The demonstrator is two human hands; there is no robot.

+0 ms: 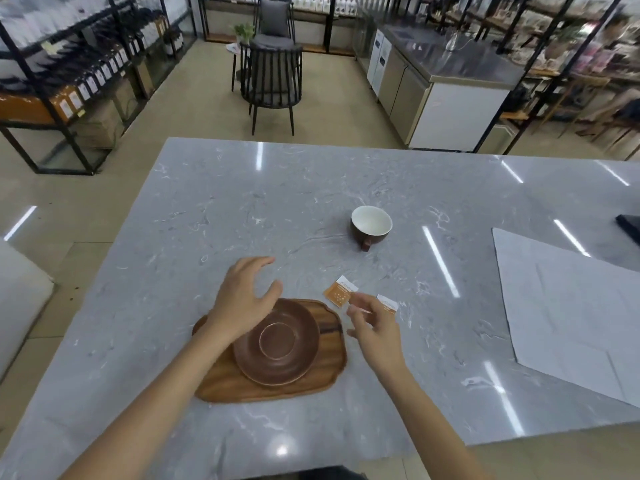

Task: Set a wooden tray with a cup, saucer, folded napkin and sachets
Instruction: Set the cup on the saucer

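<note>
Setting: you stand at a grey marble-patterned countertop (214,202) in a shop with dark shelving and a black slatted chair (272,81) beyond it.
Done: the round brown ceramic saucer (277,344) already sits on the scalloped wooden tray (325,372), near your edge of the counter.
Cup: the brown cup with a white inside (371,225) stands well apart from the tray, further back, handle towards you.
Sachets: one small orange-and-white sachet (340,292) lies on the counter just beyond the tray's right corner; a second sachet (388,304) shows behind your fingers.
Napkin: the large white sheet (568,313) at your right lies unfolded.
Left hand (244,299): fingers spread, holding nothing, above the saucer's far rim.
Right hand (375,327): fingers loosely curled by the sachets; I cannot tell whether they pinch the second one.
Left to do: cup, napkin and sachets, as I judge it.
</note>
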